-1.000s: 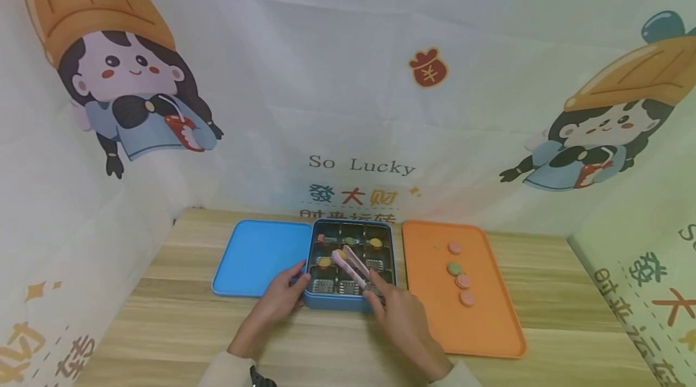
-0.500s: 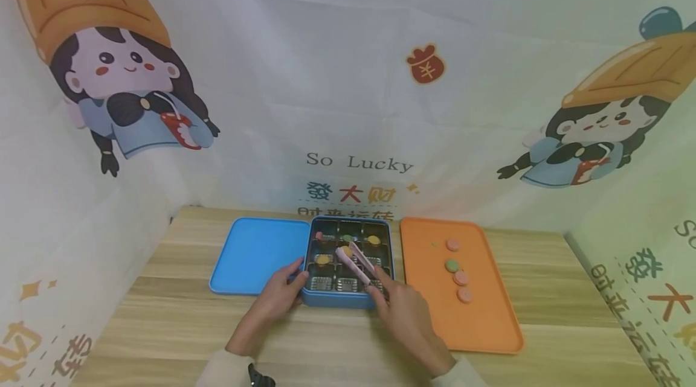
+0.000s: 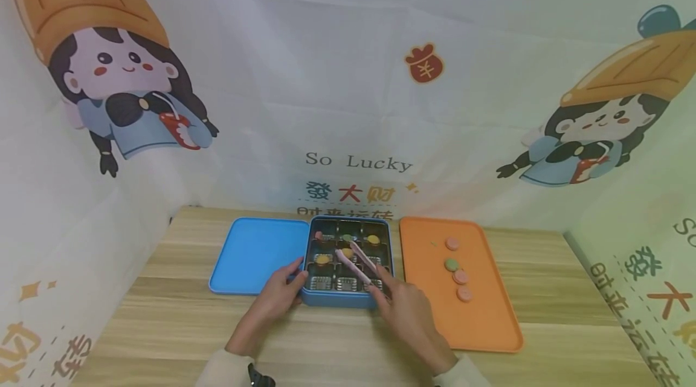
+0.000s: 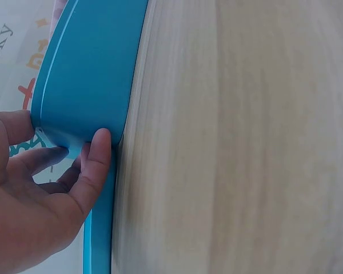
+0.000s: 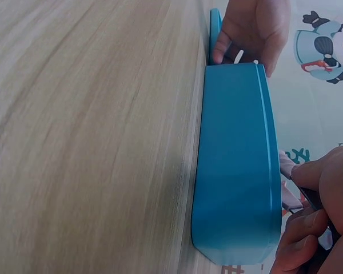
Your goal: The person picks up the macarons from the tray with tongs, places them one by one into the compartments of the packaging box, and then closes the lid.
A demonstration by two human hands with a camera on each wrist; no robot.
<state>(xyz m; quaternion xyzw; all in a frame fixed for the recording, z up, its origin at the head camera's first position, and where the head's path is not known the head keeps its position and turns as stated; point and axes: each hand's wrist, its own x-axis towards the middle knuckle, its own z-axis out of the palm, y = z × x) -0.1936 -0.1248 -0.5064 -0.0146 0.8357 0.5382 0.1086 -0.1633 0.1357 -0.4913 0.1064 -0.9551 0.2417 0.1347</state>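
Note:
My right hand (image 3: 406,310) grips pink-tipped tongs (image 3: 352,265), whose arms are spread inside a blue box (image 3: 339,299) with a black divided insert. A yellow macaron (image 3: 347,253) lies in the middle compartment, between the tong tips. Another yellow macaron (image 3: 322,259) sits left of it. Along the back row are a pink macaron (image 3: 319,236), a green macaron (image 3: 347,238) and a yellow macaron (image 3: 373,240). My left hand (image 3: 281,293) holds the box's left front corner, thumb at the rim and fingers against the side in the left wrist view.
A blue lid (image 3: 255,254) lies left of the box. To the right, an orange tray (image 3: 484,326) carries a green macaron (image 3: 452,264) and several pink macarons, one of them a pink macaron (image 3: 464,294) nearest the front. A printed cloth (image 3: 348,85) stands behind the wooden table (image 3: 163,314).
The tongs moved slightly right with the yellow macaron over the middle compartment, then spread apart. That macaron now lies there, released. The left hand stays at the box.

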